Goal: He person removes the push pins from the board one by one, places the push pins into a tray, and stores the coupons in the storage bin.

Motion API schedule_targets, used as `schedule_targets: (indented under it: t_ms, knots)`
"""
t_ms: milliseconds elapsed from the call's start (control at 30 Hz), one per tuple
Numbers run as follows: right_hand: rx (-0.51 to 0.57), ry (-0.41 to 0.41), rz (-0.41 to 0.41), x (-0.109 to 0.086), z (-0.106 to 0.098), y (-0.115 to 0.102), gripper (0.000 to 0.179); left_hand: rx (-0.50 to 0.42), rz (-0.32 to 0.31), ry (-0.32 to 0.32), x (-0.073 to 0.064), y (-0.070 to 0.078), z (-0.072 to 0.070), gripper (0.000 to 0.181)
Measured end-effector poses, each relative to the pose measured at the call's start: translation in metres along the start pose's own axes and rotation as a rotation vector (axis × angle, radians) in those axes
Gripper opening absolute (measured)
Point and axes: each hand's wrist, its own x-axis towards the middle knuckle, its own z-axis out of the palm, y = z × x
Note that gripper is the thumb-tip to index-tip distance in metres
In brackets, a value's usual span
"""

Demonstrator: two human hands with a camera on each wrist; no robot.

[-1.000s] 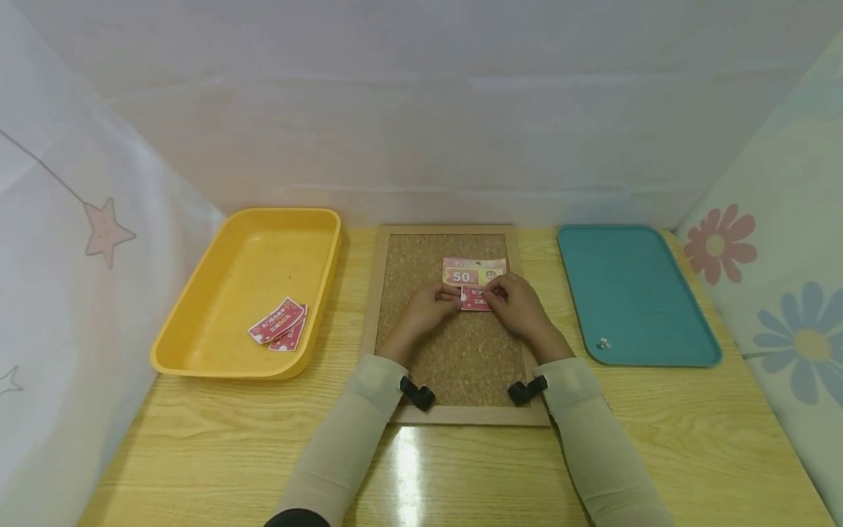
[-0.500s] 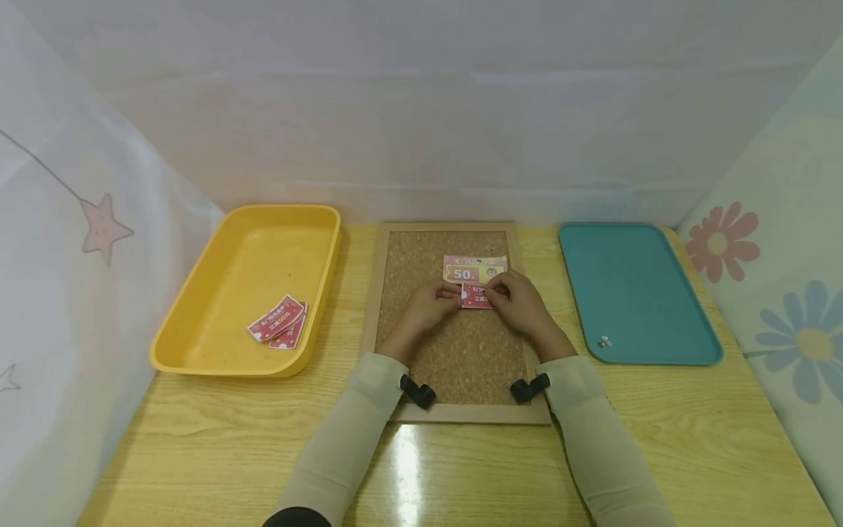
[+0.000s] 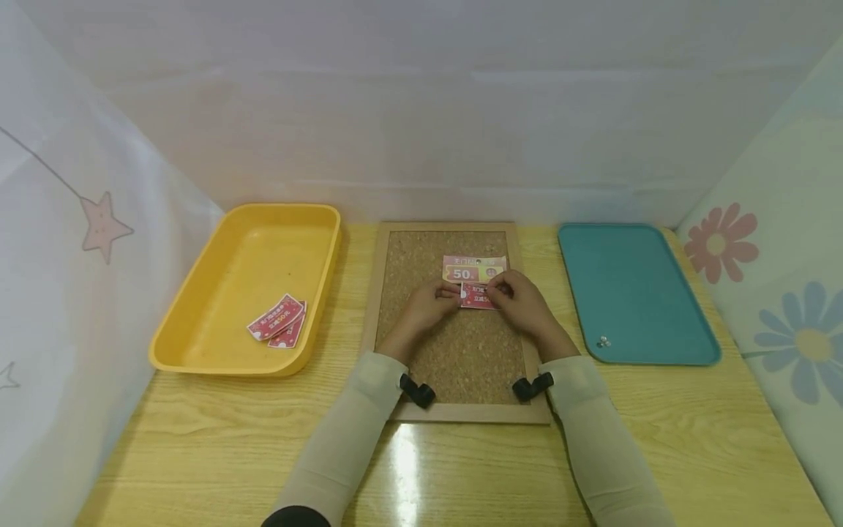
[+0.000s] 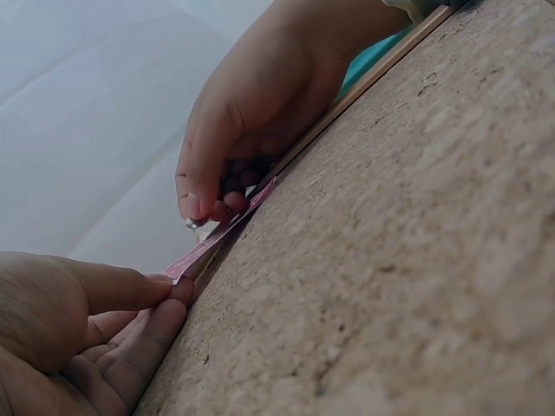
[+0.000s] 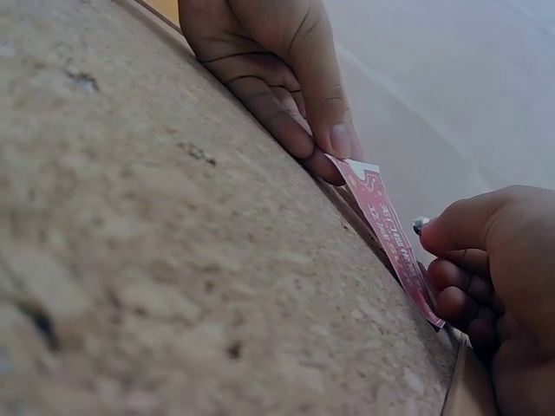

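Note:
A small red coupon (image 3: 473, 295) with white print lies close over the cork board (image 3: 461, 366), just below a pink and yellow coupon (image 3: 469, 271) marked 50. My left hand (image 3: 424, 309) pinches the red coupon's left end between thumb and fingers. At its other end, my right hand (image 3: 523, 304) pinches a small silver pushpin (image 5: 421, 225) between thumb and index finger. In the left wrist view the pin's point hangs just above the coupon's face, and the coupon (image 4: 212, 238) tilts slightly off the cork. The right hand's other fingers curl beside the coupon's right end.
To the left stands a yellow tray (image 3: 244, 366) with overlapping red coupons (image 3: 279, 320) in it. A teal tray (image 3: 645, 293) on the right holds several small silver pins (image 3: 604, 342) near its front left corner. White cloth walls (image 3: 421, 110) enclose the back and sides.
The right hand and wrist have shifted very slightly to the right. The left hand keeps its pinch on the red coupon, which stays nearly in place.

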Motion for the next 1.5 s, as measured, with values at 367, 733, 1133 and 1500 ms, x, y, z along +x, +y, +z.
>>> schedule_targets:
  t_ms: [367, 733, 1133, 1500]
  knots:
    - [-0.034, 0.019, -0.048, 0.0022, 0.0039, -0.0001, 0.015, -0.015, -0.005, 0.002, -0.0008, -0.0030, -0.0030, 0.021]
    - [-0.044, 0.032, -0.078, 0.0018, 0.0034, -0.0009, 0.014, -0.015, 0.007, 0.003, -0.0010, -0.0021, -0.0029, 0.020]
    - [-0.055, 0.019, -0.062, -0.0008, 0.0005, -0.0004, 0.013, 0.018, 0.015, 0.007, -0.0005, 0.0002, 0.0005, 0.019]
    - [-0.051, 0.013, -0.058, -0.0011, 0.0017, -0.0008, 0.011, 0.021, 0.009, 0.008, -0.0004, 0.0002, 0.0006, 0.020]
